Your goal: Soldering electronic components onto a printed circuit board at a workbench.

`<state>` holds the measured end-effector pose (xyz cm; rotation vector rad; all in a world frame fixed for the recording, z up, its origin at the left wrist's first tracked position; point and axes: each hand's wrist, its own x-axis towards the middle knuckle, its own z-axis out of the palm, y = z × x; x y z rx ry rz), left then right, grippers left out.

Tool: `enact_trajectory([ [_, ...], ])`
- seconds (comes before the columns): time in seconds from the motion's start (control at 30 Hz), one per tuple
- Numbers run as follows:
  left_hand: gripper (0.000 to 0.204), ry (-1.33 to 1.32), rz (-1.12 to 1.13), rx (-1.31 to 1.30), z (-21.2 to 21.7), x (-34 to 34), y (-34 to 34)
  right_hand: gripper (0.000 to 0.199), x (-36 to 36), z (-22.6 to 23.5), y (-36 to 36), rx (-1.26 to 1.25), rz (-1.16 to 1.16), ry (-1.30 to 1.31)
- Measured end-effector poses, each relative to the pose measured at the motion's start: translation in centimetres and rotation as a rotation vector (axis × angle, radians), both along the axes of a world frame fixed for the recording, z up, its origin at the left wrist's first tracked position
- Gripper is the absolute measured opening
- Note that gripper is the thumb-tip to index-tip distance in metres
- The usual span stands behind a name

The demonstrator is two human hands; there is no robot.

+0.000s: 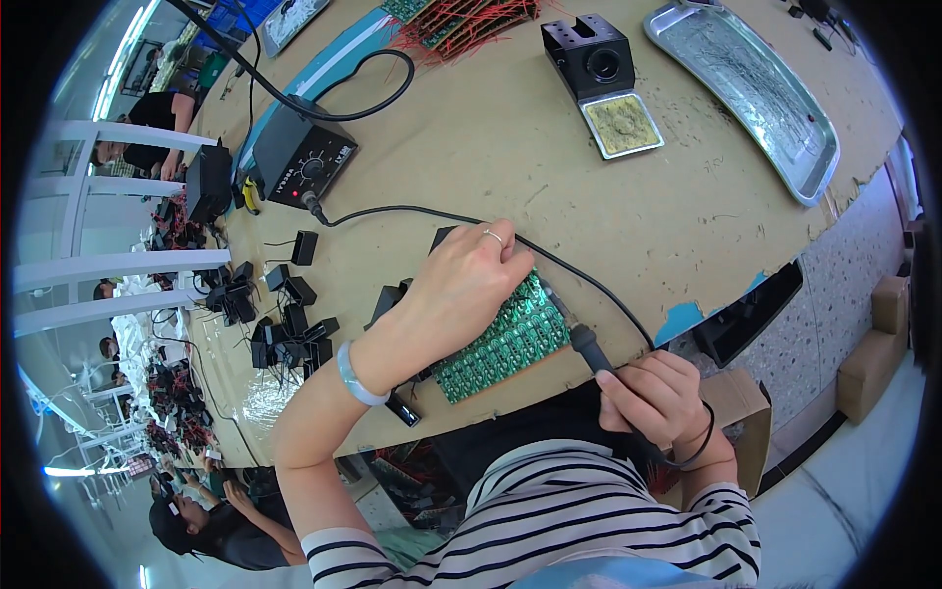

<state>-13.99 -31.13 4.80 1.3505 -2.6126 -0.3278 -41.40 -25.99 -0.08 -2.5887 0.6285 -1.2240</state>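
Note:
My left hand (461, 287) lies palm down on a green circuit board panel (510, 339) near the front edge of the brown workbench (510, 147). A ring is on one finger and a pale bracelet on the wrist. My right hand (655, 393) grips the black handle of a soldering iron (587, 346), its tip pointing at the board's right side. The iron's black cable runs left across the bench to a black soldering station (302, 159).
Several small black parts (285, 314) lie left of the board. At the back stand a black iron holder with a sponge tray (601, 79), a metal tray (756, 88) and boards with red wires (461, 20). Other people work at the far left and lower left.

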Motion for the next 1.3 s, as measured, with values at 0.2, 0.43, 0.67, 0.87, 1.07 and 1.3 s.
enact_trajectory([
  [0.2,0.015,-0.013,0.002,0.025,0.0,-0.1,-0.1,0.02,-1.7,0.7,1.3,0.185,-0.097,-0.128],
  [0.43,0.015,-0.032,-0.015,-0.018,0.1,-0.2,0.0,0.029,-2.1,0.9,1.4,0.201,-0.109,-0.148],
  [0.67,0.018,-0.052,0.03,0.033,0.6,-0.1,0.3,0.03,-2.1,0.8,1.4,0.209,-0.119,-0.158],
  [0.87,0.043,0.385,0.3,0.061,0.7,0.1,0.8,0.017,-2.0,0.9,1.6,0.216,-0.142,-0.179],
  [1.07,0.034,0.536,0.448,0.086,1.1,1.9,1.1,0.016,-2.1,1.0,1.7,0.217,-0.146,-0.19],
  [1.3,0.015,0.384,0.253,0.103,1.5,1.2,1.6,0.022,-2.2,1.2,2.0,0.235,-0.123,-0.186],
])
